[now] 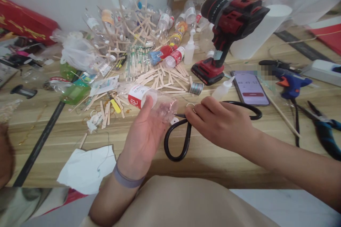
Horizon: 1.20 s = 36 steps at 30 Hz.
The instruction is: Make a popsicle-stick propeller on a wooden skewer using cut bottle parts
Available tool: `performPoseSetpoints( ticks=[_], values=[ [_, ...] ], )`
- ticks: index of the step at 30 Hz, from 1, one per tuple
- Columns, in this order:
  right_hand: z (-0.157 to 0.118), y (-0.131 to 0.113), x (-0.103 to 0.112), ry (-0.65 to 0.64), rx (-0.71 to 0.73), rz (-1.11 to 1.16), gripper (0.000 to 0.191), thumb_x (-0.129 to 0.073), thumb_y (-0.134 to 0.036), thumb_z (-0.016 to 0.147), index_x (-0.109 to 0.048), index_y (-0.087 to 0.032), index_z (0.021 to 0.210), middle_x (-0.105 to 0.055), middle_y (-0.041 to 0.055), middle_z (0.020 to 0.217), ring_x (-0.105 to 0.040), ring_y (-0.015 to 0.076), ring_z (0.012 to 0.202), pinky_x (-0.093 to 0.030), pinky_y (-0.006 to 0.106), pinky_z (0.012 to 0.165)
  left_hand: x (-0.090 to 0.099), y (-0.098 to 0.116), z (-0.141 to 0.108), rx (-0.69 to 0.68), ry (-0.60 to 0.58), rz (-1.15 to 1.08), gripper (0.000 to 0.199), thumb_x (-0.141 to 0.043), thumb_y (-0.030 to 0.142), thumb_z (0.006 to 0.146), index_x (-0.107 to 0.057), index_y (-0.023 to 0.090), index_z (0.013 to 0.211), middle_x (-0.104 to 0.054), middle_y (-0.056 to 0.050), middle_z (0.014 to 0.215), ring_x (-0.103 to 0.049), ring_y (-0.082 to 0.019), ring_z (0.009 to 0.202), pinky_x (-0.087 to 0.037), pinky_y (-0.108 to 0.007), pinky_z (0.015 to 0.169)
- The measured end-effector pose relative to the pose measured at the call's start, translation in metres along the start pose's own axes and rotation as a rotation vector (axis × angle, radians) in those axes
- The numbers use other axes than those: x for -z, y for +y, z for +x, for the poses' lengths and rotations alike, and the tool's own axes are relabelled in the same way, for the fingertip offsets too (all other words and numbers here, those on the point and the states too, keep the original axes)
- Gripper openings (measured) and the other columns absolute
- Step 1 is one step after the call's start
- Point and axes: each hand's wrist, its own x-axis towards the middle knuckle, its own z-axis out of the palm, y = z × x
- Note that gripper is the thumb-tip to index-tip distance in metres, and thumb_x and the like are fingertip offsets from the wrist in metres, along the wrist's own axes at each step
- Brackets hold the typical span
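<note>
My left hand (142, 134) is wrapped round a clear plastic bottle (163, 104) with a red and white label. The bottle lies tilted across my palm, its bottom end toward my right hand. In my right hand (218, 118) is a pair of scissors (177, 158) with large black loop handles. My fingers close round the scissors near the pivot, with one loop on each side of the hand. A short stretch of blade points at the bottle's bottom end; whether its tip touches the plastic I cannot tell.
A red cordless drill (226, 32) stands beyond my right hand, near a phone (250, 88), a blue glue gun (291, 81) and pliers (323, 124). Wooden sticks (160, 78) and several bottles crowd the back. White paper (82, 166) lies at the front left edge.
</note>
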Motion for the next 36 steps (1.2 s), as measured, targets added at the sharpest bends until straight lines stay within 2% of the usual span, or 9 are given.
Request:
performPoseSetpoints(
  ticks=[5, 11, 16, 21, 24, 26, 29, 33, 36],
  values=[
    [0.002, 0.002, 0.003, -0.036, 0.035, -0.002, 0.021, -0.053, -0.003, 0.084, -0.066, -0.017, 0.074, -0.055, 0.0024, 0.059, -0.048, 0.0185, 0.068, -0.029, 0.027, 0.050, 0.001, 0.000, 0.000, 0.012, 0.047, 0.057, 0.026, -0.049, 0.034, 0.098, -0.068, 0.015, 0.097, -0.072, -0.006, 0.094, -0.069, -0.017, 0.086, -0.053, -0.033, 0.089],
    [0.004, -0.004, 0.007, -0.102, -0.007, -0.006, 0.022, -0.053, -0.001, 0.083, -0.066, -0.015, 0.074, -0.058, 0.0039, 0.060, -0.051, 0.0194, 0.066, -0.029, 0.028, 0.048, 0.011, 0.002, 0.003, 0.137, -0.014, 0.113, 0.034, -0.058, 0.045, 0.092, -0.068, 0.013, 0.097, -0.073, -0.008, 0.092, -0.069, -0.021, 0.084, -0.054, -0.033, 0.081],
    [0.006, -0.008, 0.003, -0.246, -0.036, 0.096, 0.021, -0.052, 0.000, 0.080, -0.064, -0.016, 0.072, -0.061, 0.0056, 0.061, -0.053, 0.0211, 0.064, -0.028, 0.028, 0.048, 0.016, 0.002, 0.006, 0.140, 0.005, 0.121, 0.023, -0.062, 0.035, 0.091, -0.068, 0.013, 0.088, -0.073, -0.005, 0.084, -0.070, -0.017, 0.078, -0.055, -0.030, 0.079],
    [0.007, -0.003, -0.004, -0.335, 0.060, 0.273, 0.022, -0.055, 0.004, 0.071, -0.062, -0.017, 0.071, -0.064, 0.0033, 0.060, -0.052, 0.0175, 0.054, -0.037, 0.029, 0.058, 0.014, 0.001, 0.007, 0.157, 0.018, 0.200, 0.021, -0.058, 0.029, 0.093, -0.067, 0.011, 0.090, -0.073, -0.007, 0.084, -0.071, -0.019, 0.079, -0.056, -0.030, 0.080],
    [0.007, 0.001, -0.010, -0.436, -0.032, 0.527, 0.018, -0.057, -0.001, 0.078, -0.065, -0.017, 0.077, -0.068, 0.0034, 0.066, -0.058, 0.0174, 0.060, -0.038, 0.029, 0.061, 0.012, 0.001, 0.008, 0.147, 0.044, 0.185, 0.017, -0.055, 0.024, 0.095, -0.066, 0.011, 0.095, -0.073, -0.008, 0.086, -0.072, -0.018, 0.082, -0.056, -0.028, 0.080],
    [0.005, 0.003, -0.012, -0.526, -0.227, 0.816, 0.014, -0.055, -0.012, 0.087, -0.066, -0.018, 0.079, -0.068, 0.0028, 0.066, -0.060, 0.0169, 0.061, -0.039, 0.027, 0.058, 0.011, 0.001, 0.009, 0.136, 0.045, 0.122, 0.016, -0.052, 0.021, 0.096, -0.065, 0.012, 0.100, -0.074, -0.008, 0.087, -0.072, -0.018, 0.083, -0.056, -0.027, 0.079],
    [0.003, 0.002, -0.013, -0.632, -0.514, 1.370, 0.029, -0.047, -0.030, 0.095, -0.062, -0.019, 0.073, -0.063, -0.0002, 0.057, -0.059, 0.0135, 0.055, -0.040, 0.025, 0.053, 0.010, 0.001, 0.010, 0.116, 0.005, 0.013, 0.022, -0.046, 0.021, 0.098, -0.063, 0.014, 0.109, -0.075, -0.008, 0.089, -0.073, -0.020, 0.082, -0.057, -0.030, 0.079],
    [-0.004, -0.008, -0.013, -0.714, -0.759, 2.005, 0.043, -0.046, -0.054, 0.092, -0.059, -0.019, 0.072, -0.056, -0.0036, 0.049, -0.037, 0.0080, 0.039, -0.025, 0.021, 0.037, 0.012, -0.001, 0.009, 0.091, -0.070, -0.060, 0.026, -0.045, 0.024, 0.099, -0.063, 0.012, 0.112, -0.075, -0.010, 0.092, -0.074, -0.021, 0.086, -0.057, -0.033, 0.084],
    [-0.008, -0.016, -0.012, -0.734, -0.928, 2.186, 0.049, -0.052, -0.066, 0.085, -0.058, -0.019, 0.073, -0.053, -0.0049, 0.047, -0.027, 0.0069, 0.037, -0.016, 0.021, 0.034, 0.012, -0.003, 0.007, 0.091, -0.087, -0.064, 0.026, -0.046, 0.024, 0.098, -0.063, 0.011, 0.112, -0.075, -0.011, 0.093, -0.073, -0.022, 0.089, -0.057, -0.033, 0.088]
  ],
)
